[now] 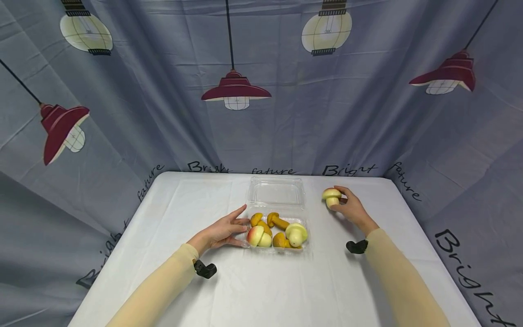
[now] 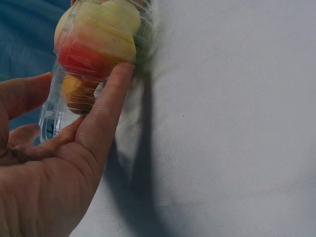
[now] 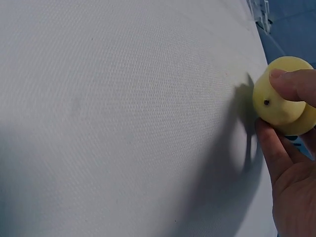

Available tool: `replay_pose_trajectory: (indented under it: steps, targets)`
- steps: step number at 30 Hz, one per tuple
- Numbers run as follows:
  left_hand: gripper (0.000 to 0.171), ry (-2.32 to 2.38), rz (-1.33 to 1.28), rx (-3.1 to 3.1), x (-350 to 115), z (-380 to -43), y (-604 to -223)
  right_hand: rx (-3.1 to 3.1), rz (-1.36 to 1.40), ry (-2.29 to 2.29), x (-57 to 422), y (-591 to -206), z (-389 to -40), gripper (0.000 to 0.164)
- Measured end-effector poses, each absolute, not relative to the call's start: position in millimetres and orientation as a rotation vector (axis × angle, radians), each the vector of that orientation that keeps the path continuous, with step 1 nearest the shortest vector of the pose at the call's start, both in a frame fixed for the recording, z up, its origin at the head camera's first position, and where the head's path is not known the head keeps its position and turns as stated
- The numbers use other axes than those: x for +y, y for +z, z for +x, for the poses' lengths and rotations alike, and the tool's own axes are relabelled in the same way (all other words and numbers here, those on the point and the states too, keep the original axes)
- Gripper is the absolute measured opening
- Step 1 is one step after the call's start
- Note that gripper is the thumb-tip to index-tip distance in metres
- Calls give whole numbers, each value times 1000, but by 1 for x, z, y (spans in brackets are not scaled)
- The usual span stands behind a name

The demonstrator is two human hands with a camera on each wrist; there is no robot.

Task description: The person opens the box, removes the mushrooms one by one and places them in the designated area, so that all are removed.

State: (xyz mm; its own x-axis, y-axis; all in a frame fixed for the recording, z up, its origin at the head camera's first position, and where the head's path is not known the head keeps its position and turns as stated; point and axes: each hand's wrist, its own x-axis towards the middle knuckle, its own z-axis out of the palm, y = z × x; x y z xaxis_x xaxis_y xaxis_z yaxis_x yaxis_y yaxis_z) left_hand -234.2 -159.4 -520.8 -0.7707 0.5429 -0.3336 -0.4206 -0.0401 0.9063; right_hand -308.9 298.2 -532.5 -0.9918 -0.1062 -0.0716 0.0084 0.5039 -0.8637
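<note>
My right hand (image 1: 353, 212) holds a pale mushroom (image 1: 331, 194) with a yellow-green cap, thumb on its stem. In the right wrist view, the thumb lies on the pale stem (image 3: 266, 111) and a finger sits under it. My left hand (image 1: 222, 231) rests against the left side of a clear plastic box (image 1: 308, 249), its fingers spread and fairly straight. Inside the box lie several mushrooms: a red-and-yellow one (image 1: 256, 235), a pale green one (image 1: 296, 233) and brown-orange ones (image 1: 279, 221). The left wrist view shows a fingertip (image 2: 122, 71) touching the box wall beside the red-and-yellow mushroom.
The box's clear hinged lid (image 1: 276, 192) lies folded back behind it. Both stand on a white cloth-covered table (image 1: 269, 290). Behind the table hangs a grey-blue curtain (image 1: 163, 113) printed with lamps and lettering.
</note>
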Motion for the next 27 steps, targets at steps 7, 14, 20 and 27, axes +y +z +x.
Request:
replay_pose_trajectory:
  steps: [7,14,20,27]
  targets:
    - [86,1874,147,1591,-159,-233,-520,2647,-95,-1480,300,-536,-310,82]
    - [86,1875,146,1593,-159,-233,-520,2666,-99,-1462,298,-537,-310,81]
    - [86,1876,148,1589,-158,-232,-519,2670,-110,-1461,298,-537,-310,82]
    - [86,1882,151,1580,-158,-233,-520,2664,-90,-1459,299,-541,-312,84]
